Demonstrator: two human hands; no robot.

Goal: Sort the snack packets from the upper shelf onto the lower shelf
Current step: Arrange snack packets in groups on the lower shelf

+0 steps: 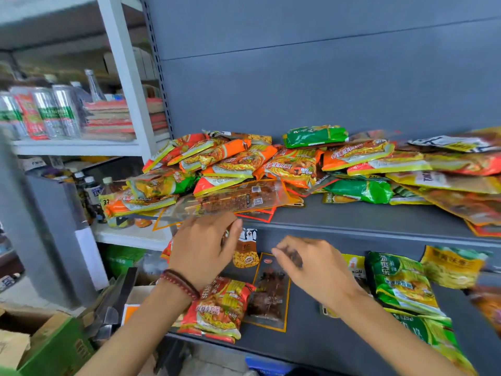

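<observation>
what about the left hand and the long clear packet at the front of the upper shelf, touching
Cannot tell. In the head view the left hand overlaps the lower edge of the clear packet, but blur hides any contact.

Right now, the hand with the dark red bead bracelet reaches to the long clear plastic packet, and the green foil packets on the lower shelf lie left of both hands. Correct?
No: in the head view, the green foil packets on the lower shelf lie right of the left hand and right hand. Rest holds.
</observation>
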